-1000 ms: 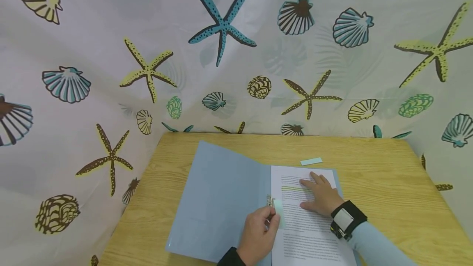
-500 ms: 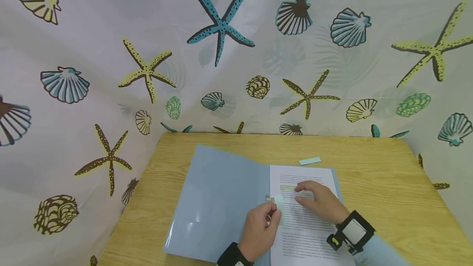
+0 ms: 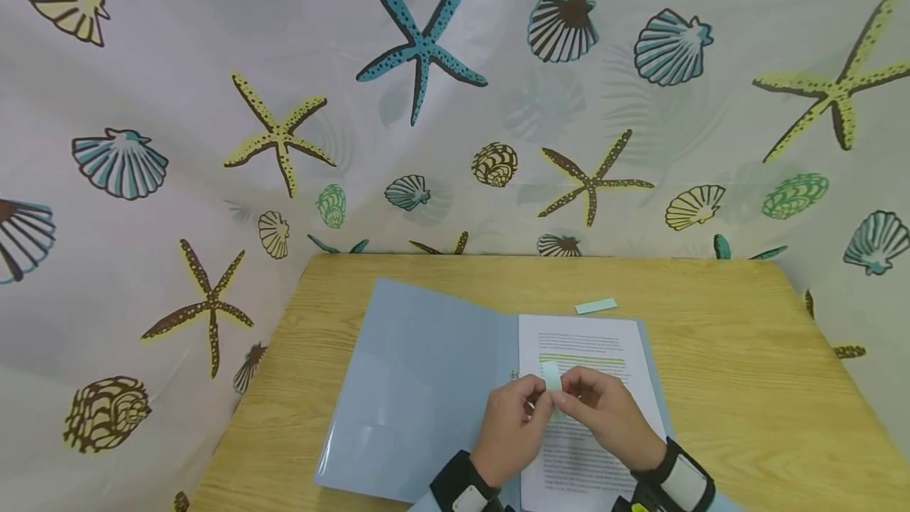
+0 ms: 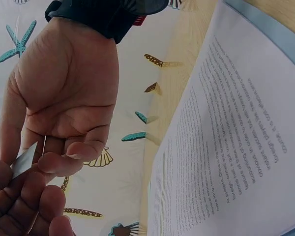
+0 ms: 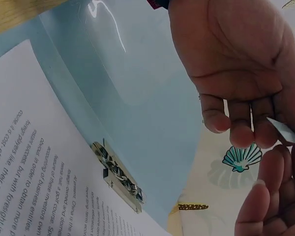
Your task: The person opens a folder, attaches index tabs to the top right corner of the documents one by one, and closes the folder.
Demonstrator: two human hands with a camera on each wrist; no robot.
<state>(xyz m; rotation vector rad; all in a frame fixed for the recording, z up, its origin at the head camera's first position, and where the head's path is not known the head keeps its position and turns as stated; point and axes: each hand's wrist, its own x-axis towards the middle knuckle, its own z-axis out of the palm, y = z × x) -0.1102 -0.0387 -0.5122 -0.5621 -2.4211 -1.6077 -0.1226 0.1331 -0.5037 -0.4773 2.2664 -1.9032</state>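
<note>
Strip [image 3: 552, 374], pale green and narrow, points lengthwise toward the far edge of the desk [image 3: 739, 354]. I see left hand [image 3: 513, 423] and right hand [image 3: 613, 415] pinching it, fingers curled.

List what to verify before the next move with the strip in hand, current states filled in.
1. Pale strip held by left hand and right hand: ok.
2. Strip clear of the page: ok, held above it.
3. Folder lying open: ok.
4. Highlighted line in view: ok, mostly.
5. Metal clip fastened: cannot tell.
6. Strip's backing peeled: cannot tell.
</note>
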